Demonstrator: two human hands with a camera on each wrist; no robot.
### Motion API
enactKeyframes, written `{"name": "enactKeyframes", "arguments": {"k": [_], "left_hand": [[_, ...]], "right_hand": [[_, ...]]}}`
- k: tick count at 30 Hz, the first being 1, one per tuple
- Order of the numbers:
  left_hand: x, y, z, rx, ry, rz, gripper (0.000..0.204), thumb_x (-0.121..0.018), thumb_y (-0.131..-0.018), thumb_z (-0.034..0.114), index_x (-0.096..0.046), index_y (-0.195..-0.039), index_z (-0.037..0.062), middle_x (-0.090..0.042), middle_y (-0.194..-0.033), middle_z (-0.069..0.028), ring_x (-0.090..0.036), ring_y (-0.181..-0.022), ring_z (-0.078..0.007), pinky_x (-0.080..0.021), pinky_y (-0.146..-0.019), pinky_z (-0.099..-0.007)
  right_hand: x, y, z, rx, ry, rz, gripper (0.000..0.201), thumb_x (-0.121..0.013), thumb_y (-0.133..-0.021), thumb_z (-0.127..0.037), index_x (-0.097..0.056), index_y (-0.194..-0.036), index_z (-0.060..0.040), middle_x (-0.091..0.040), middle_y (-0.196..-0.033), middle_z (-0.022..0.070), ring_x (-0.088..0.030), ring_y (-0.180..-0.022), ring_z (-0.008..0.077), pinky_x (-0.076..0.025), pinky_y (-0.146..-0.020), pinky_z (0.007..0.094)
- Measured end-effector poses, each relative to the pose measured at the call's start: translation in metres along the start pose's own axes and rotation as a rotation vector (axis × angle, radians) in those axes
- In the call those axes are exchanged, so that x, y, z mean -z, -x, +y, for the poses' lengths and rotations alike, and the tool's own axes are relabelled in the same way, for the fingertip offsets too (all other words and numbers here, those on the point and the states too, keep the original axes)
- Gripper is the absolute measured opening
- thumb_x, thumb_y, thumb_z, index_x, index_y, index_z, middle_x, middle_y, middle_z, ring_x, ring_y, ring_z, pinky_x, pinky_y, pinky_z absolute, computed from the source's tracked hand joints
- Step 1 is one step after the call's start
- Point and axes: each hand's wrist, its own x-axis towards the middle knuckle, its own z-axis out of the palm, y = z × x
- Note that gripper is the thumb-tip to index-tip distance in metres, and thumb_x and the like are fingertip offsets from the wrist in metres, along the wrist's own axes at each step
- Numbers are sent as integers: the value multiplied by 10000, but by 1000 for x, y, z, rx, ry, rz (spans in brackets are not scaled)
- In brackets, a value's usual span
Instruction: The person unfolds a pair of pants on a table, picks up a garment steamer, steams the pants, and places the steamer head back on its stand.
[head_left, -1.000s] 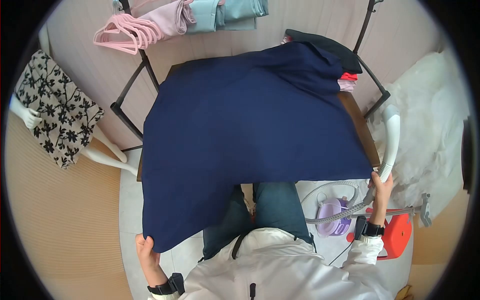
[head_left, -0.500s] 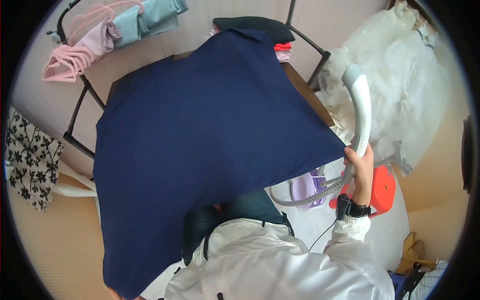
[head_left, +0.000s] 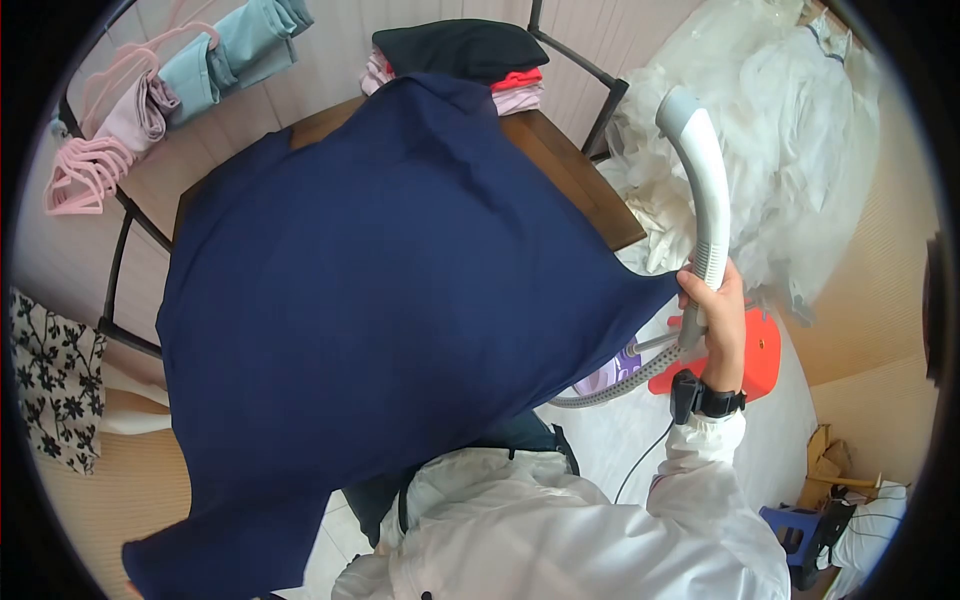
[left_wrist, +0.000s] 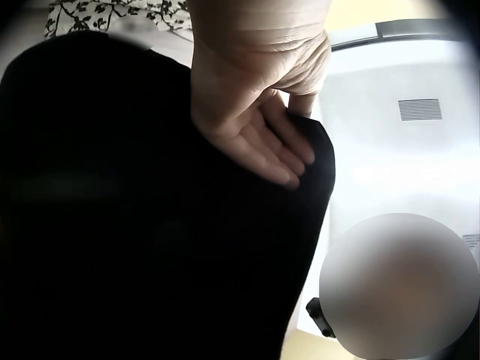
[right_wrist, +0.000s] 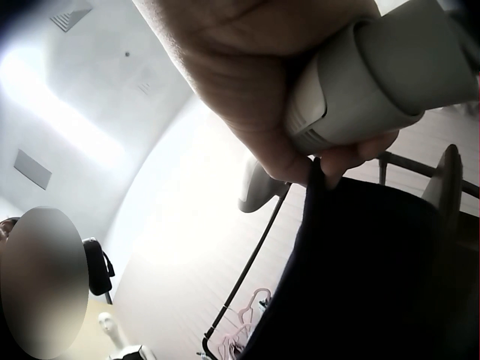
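A large navy blue cloth [head_left: 380,300] is spread over a brown wooden table [head_left: 575,180] and hangs off its near edge. My right hand [head_left: 722,315] grips the white and grey handle of a garment steamer [head_left: 706,190], whose head points up. Its thumb and fingertips also pinch a corner of the cloth, as the right wrist view shows. My left hand [left_wrist: 259,112] pinches another corner, its fingers lying over the fabric; in the head view that hand is nearly all out of frame at the bottom left.
Folded garments [head_left: 460,55] are stacked at the table's back. Pink hangers [head_left: 90,170] and folded trousers hang on a black rack to the left. White tulle dresses [head_left: 750,150] hang at the right, above a red object [head_left: 762,350]. The steamer's grey hose [head_left: 640,375] runs to its purple base.
My left hand has pulled its corner left and down, almost out of the head view. The head view has turned right. The right hand keeps its hold, and more of the table's back right shows.
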Motion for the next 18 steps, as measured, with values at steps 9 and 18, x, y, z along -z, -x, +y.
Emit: {"name": "enactKeyframes", "arguments": {"k": [9, 18], "left_hand": [[-34, -179, -40, 198, 44, -343, 409, -462, -1014, 250, -500, -1313, -24, -562, -1323, -150, -548, -1183, -212, -446, -1013, -351], [-140, -207, -156, 458, -418, -61, 487, -482, -1011, 263, -399, -1439, 46, -442, -1437, -174, -411, -1346, -274, -400, -1059, -360]], "right_hand": [[-55, -102, -31, 66, 70, -104, 297, -721, -764, -71, -563, -1000, 14, -587, -734, 38, -555, -562, 106, -440, -511, 251], [-98, -132, 1, -129, 86, -222, 363, -718, -772, -77, -554, -1079, 29, -643, -816, 84, -564, -561, 100, -446, -497, 235]]}}
